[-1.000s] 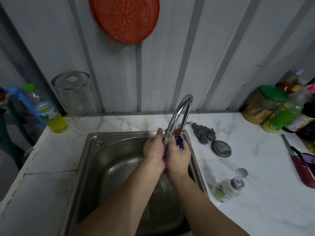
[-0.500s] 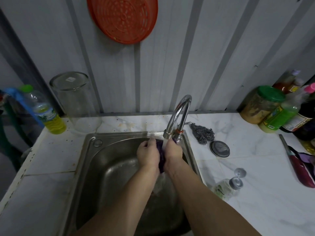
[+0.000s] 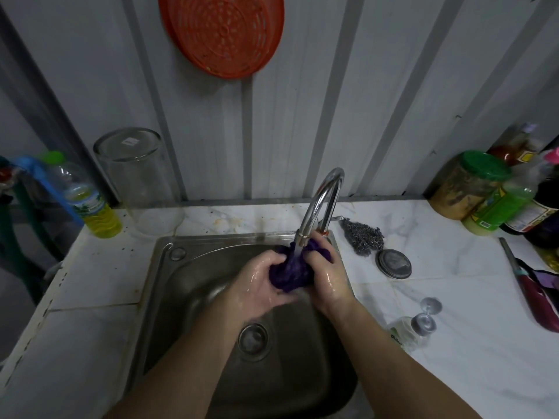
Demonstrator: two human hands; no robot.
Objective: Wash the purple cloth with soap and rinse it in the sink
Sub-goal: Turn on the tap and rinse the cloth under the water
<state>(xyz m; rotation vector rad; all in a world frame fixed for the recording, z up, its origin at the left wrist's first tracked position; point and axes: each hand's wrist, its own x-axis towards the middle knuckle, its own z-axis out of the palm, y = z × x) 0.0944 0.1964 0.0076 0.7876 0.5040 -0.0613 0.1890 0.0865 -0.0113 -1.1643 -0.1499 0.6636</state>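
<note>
Both hands clenched on the purple cloth [image 3: 292, 272]: left hand [image 3: 260, 282] and right hand [image 3: 328, 276] bunch it betw. them, directly under the faucet [image 3: 320, 204] spout, water running onto it, over the sink [image 3: 169, 285] basin. Looks like the rinse stage. Risks, my guess: wet grip slips and the cloth drops twd the drain [image 3: 252, 340] below the hands; stream bouncing off the wad could splash onto the tabletop [image 3: 453, 297] right of the grip, w/ scrubber [image 3: 363, 237] nearest.

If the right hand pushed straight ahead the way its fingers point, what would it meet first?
Probably the faucet base: the right hand, gripping the purple cloth, points up toward the sink back rim, though depth is unclear.
</note>
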